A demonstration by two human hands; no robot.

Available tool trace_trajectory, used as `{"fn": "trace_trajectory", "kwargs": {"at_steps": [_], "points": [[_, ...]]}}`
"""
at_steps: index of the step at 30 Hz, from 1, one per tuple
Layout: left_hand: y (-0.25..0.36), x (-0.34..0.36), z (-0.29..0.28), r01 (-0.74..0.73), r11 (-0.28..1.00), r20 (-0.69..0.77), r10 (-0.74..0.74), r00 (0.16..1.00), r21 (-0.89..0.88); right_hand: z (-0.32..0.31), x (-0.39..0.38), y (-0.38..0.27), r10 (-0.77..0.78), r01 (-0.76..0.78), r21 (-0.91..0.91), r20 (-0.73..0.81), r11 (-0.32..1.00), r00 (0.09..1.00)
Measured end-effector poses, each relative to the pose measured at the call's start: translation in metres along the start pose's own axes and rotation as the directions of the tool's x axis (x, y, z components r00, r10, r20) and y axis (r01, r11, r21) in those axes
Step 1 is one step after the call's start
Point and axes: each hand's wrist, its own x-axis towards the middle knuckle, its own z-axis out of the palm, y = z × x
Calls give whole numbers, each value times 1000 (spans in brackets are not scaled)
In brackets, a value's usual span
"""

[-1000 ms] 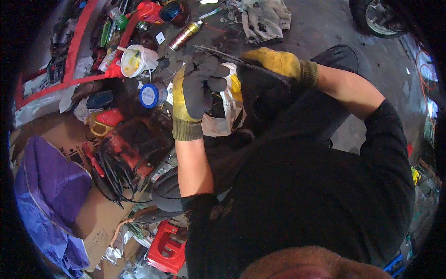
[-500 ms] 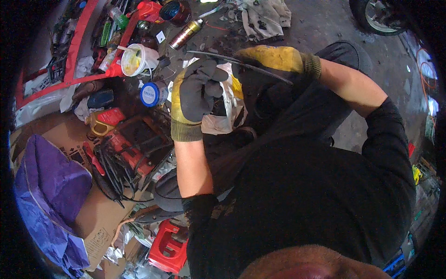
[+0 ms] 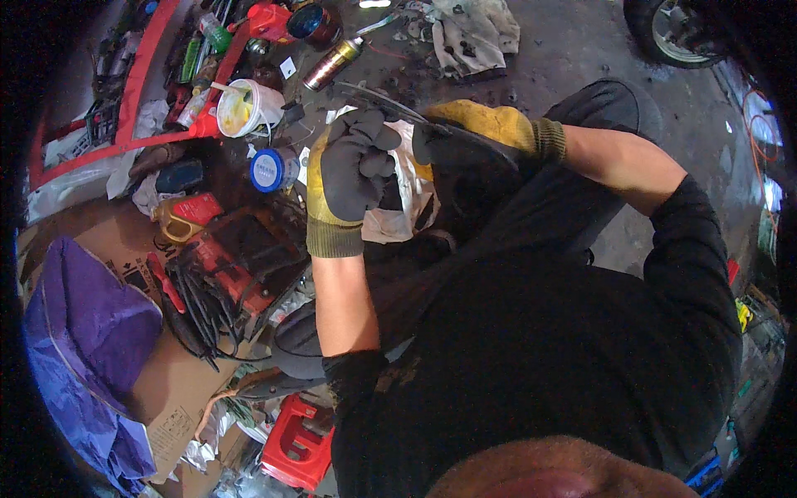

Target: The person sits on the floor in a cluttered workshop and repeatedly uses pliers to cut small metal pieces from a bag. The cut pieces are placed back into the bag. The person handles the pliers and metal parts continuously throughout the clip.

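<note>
Both hands wear yellow gloves with dark grey palms. My left hand (image 3: 355,166) is closed, its fingers curled in toward the palm; whatever they hold is hidden. Beside it, a crumpled whitish bag or cloth (image 3: 397,222) with a yellow patch hangs between my hands. My right hand (image 3: 477,124) is closed around a thin, dark, curved piece (image 3: 382,98) whose near-edge-on rim slants from above the left hand down to the right. Its full shape is hidden by the right glove and the dark clothing behind.
Left of my hands stand a blue-lidded tub (image 3: 267,169), a white bucket (image 3: 238,110) and a spray can (image 3: 334,63). A red power tool (image 3: 234,270) with black cable lies on cardboard. A grey rag (image 3: 475,37) and a wheel (image 3: 674,33) are farther off; a red stool (image 3: 299,444) is near.
The thin curved piece has tilted more steeply and shifted slightly, with its left end higher. My right hand has moved slightly left and down; my left hand stays nearly in place.
</note>
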Motion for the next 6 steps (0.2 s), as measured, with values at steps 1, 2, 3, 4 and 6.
{"fn": "trace_trajectory", "kwargs": {"at_steps": [1, 2, 3, 4, 6], "points": [[0, 3, -1, -19, 1000, 18, 19, 1000, 14, -1, 0, -2, -14, 14, 22, -20, 1000, 1000], [-1, 8, -4, -39, 999, 36, 38, 999, 27, 21, -4, 21, -217, 204, -88, -174, 975, 961], [-3, 12, -8, -57, 998, 55, 55, 997, 38, 30, -5, 30, -274, 269, -55, -240, 962, 931], [-5, 13, -5, -153, 984, 11, 153, 988, 94, 36, -4, 34, -335, 343, -30, -304, 939, 892], [-25, 14, 11, -327, 920, -62, 347, 936, 217, 40, -2, 38, -255, 313, 165, -298, 935, 920]]}}
